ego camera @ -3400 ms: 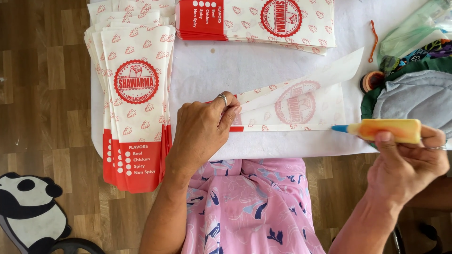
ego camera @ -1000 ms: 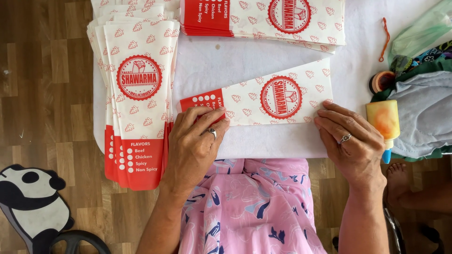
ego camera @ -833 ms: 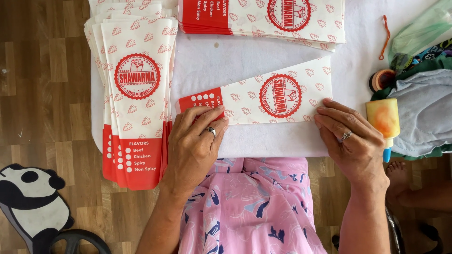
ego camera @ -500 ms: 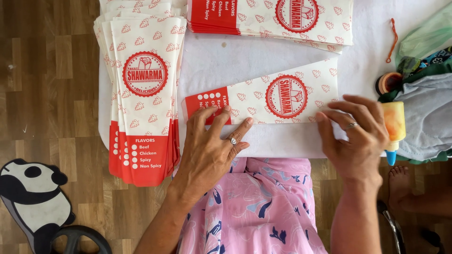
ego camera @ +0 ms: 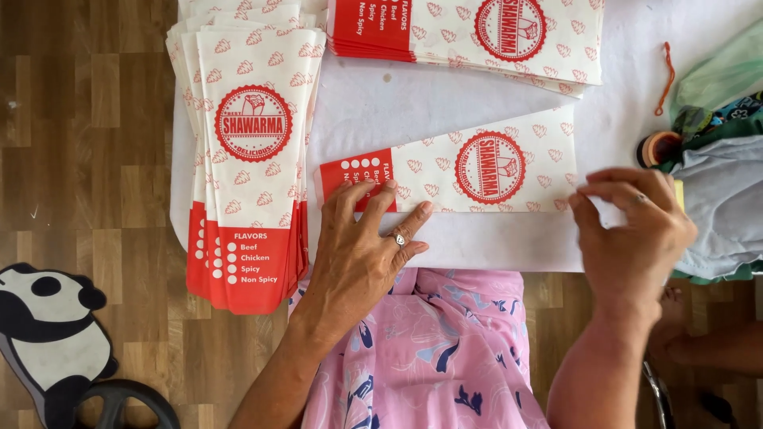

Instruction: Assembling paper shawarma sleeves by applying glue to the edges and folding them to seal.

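Observation:
A white paper sleeve (ego camera: 453,171) with a red end and a round red emblem lies flat on the white table (ego camera: 477,103). My left hand (ego camera: 362,250) rests flat on it with fingers spread, its fingertips on the red end and lower edge; a ring is on one finger. My right hand (ego camera: 632,226) is at the sleeve's right end, thumb and fingers curled together on that edge. A sliver of the yellow glue bottle (ego camera: 678,193) shows behind this hand.
A stack of the same sleeves (ego camera: 254,159) hangs over the table's left edge, and another stack (ego camera: 493,32) lies at the top. Folded cloths (ego camera: 723,206), a small round lid (ego camera: 658,147) and an orange string (ego camera: 666,75) sit at right. A panda mat (ego camera: 48,334) lies on the wooden floor.
The sleeve was folded shut and pressed flat with both hands. My left hand slid right along its lower edge. My right hand lifted off flat and curled onto the right end.

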